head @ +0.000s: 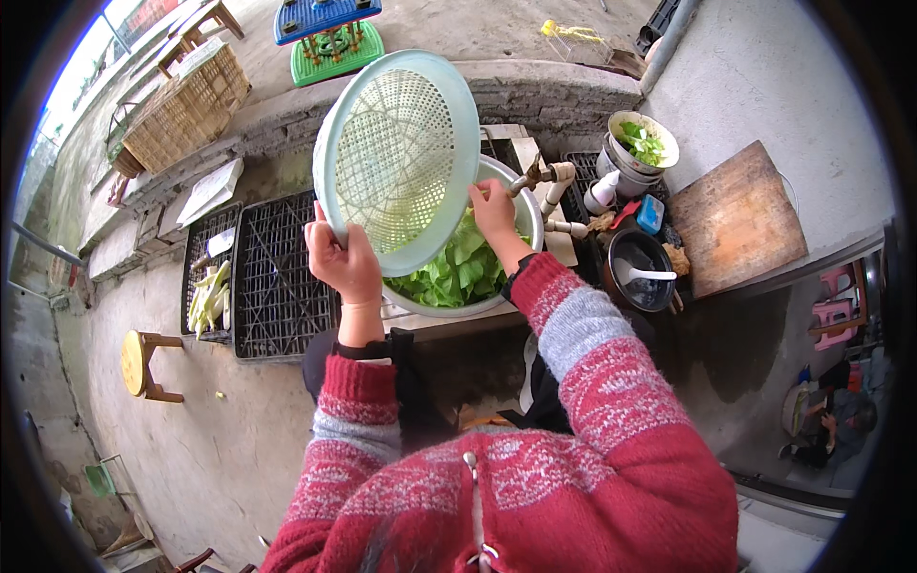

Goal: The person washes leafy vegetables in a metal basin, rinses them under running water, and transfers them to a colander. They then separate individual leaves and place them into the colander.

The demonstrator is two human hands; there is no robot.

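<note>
A pale green plastic colander [394, 150] is held up on its edge, its perforated bowl tilted towards me. My left hand [345, 261] grips the rim at the lower left, thumb on the near side. At the lower right of the rim, my right hand [494, 215] has its fingertips closed on the edge, close beside a brass tap [529, 177]. Below the colander stands a large light grey basin [531, 208] holding leafy greens [462, 268]. The colander hides the basin's far left part.
Left of the basin, black plastic crates [283, 279] bear a cleaver [218, 243] and pale trimmed stalks [209, 297]. To the right are a dark pot [620, 247] with a white spoon, a wooden board [741, 215] and a bowl of greens [670, 125]. A person [834, 422] sits beyond the doorway.
</note>
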